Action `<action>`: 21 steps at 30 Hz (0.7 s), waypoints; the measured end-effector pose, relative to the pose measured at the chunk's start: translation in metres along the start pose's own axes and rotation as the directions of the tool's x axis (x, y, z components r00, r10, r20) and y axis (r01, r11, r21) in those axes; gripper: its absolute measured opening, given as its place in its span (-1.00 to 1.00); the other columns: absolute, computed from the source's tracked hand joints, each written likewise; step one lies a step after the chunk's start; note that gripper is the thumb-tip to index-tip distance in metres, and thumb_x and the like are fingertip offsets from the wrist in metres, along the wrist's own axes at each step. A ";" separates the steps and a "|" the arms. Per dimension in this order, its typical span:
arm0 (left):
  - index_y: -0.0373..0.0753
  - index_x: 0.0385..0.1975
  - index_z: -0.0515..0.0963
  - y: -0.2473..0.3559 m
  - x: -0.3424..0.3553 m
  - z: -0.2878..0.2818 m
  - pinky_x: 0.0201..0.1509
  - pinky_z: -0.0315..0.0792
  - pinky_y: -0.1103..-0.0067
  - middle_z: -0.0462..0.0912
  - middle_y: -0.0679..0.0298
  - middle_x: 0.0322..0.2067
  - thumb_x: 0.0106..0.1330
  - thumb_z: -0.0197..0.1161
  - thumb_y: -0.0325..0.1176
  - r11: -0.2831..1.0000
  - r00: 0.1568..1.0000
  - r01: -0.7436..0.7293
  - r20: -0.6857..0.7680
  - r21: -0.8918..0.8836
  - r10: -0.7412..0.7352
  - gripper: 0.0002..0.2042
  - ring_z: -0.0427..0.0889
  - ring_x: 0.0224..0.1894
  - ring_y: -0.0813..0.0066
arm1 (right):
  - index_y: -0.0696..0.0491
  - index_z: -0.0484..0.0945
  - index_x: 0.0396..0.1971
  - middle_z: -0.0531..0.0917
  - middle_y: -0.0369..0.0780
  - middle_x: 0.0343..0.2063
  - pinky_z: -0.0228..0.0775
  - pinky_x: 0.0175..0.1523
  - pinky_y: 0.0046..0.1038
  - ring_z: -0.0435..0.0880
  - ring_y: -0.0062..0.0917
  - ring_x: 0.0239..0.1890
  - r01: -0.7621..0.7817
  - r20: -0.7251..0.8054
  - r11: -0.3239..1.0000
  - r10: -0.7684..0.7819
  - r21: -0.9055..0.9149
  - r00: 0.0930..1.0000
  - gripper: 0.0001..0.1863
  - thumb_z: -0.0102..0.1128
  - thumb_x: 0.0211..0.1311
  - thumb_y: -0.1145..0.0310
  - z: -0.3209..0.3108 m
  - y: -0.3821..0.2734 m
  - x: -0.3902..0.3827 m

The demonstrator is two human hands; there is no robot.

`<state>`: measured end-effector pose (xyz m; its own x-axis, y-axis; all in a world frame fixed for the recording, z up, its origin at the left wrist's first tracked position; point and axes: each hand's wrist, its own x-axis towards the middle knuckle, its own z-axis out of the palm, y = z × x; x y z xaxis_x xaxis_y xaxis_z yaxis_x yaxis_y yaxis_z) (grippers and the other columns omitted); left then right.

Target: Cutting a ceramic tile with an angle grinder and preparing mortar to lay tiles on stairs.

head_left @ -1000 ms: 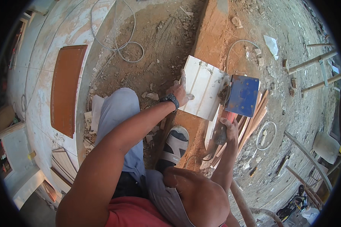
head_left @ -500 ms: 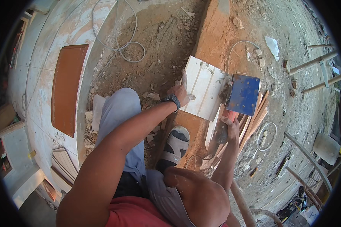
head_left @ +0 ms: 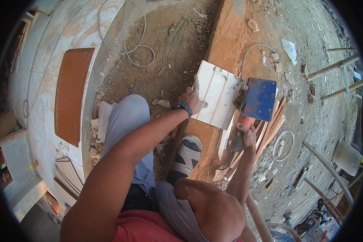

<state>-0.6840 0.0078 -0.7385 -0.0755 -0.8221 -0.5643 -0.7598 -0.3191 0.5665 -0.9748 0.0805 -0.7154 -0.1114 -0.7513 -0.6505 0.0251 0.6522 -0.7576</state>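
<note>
My left hand [head_left: 193, 101], with a dark watch on the wrist, grips the near left edge of a white tile [head_left: 215, 92]. The tile's upper face carries parallel grooves and grey smears of mortar. My right hand [head_left: 248, 135] is wrapped round the red and dark body of a handheld power cutter [head_left: 259, 100], whose blue screwed plate faces up. The cutter sits at the tile's right edge; its blade is hidden. My shoe [head_left: 185, 155] rests on the orange-dusted ledge [head_left: 226, 44] by the tile.
Wooden strips [head_left: 270, 133] lie under and beside the cutter. A brown panel [head_left: 74, 97] lies at the left, and a cable [head_left: 129, 52] loops over the dirt. Rubble, a white scrap [head_left: 289, 50] and wooden poles [head_left: 332, 66] are at the right.
The cutter and my right hand have shifted very slightly upward in the picture. My left hand and the tile have hardly moved.
</note>
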 end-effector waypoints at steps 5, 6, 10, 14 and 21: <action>-0.06 0.51 -0.51 -0.001 0.000 -0.001 0.23 0.43 0.13 0.37 -0.30 0.19 0.11 0.48 -0.06 1.000 1.000 0.002 -0.002 -0.011 -0.002 0.24 0.50 0.16 -0.25 | 0.15 0.51 -0.13 0.63 -0.22 -0.46 0.54 -0.40 -0.48 0.64 -0.52 -0.50 0.014 -0.012 1.000 -0.014 0.018 1.000 -0.55 0.48 0.01 0.31 0.005 -0.005 -0.002; -0.06 0.51 -0.51 0.000 0.000 -0.001 0.22 0.43 0.12 0.37 -0.29 0.19 0.12 0.48 -0.06 1.000 1.000 0.003 0.001 -0.010 -0.003 0.24 0.50 0.16 -0.25 | 0.15 0.51 -0.13 0.63 -0.22 -0.46 0.54 -0.40 -0.48 0.64 -0.52 -0.50 0.017 -0.012 1.000 -0.017 0.016 1.000 -0.55 0.48 0.01 0.31 0.004 -0.005 -0.001; -0.04 0.51 -0.51 0.001 -0.002 -0.002 0.21 0.43 0.12 0.39 -0.27 0.18 0.12 0.48 -0.07 1.000 1.000 0.006 0.003 -0.006 -0.006 0.24 0.50 0.15 -0.25 | 0.15 0.51 -0.14 0.63 -0.21 -0.46 0.54 -0.41 -0.48 0.63 -0.52 -0.52 0.011 -0.010 1.000 -0.011 0.026 1.000 -0.56 0.48 0.01 0.33 0.004 -0.007 0.000; -0.04 0.51 -0.50 0.003 -0.002 -0.002 0.20 0.43 0.12 0.39 -0.27 0.17 0.12 0.48 -0.06 1.000 1.000 0.013 0.006 -0.005 -0.012 0.23 0.50 0.16 -0.24 | 0.15 0.51 -0.16 0.63 -0.21 -0.47 0.54 -0.43 -0.47 0.63 -0.51 -0.53 0.003 -0.016 0.999 -0.003 0.032 1.000 -0.58 0.47 0.01 0.34 0.003 -0.006 0.003; -0.04 0.51 -0.50 0.000 -0.001 -0.001 0.21 0.43 0.12 0.38 -0.27 0.18 0.13 0.48 -0.05 1.000 1.000 0.004 -0.004 -0.010 -0.004 0.23 0.50 0.17 -0.23 | 0.15 0.51 -0.17 0.62 -0.20 -0.46 0.55 -0.44 -0.46 0.64 -0.50 -0.52 -0.010 -0.020 1.000 0.010 -0.003 1.000 -0.61 0.45 0.02 0.36 0.005 -0.013 0.005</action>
<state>-0.6833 0.0081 -0.7371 -0.0697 -0.8225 -0.5645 -0.7533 -0.3275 0.5703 -0.9708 0.0681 -0.7087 -0.1310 -0.7424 -0.6570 0.0235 0.6602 -0.7507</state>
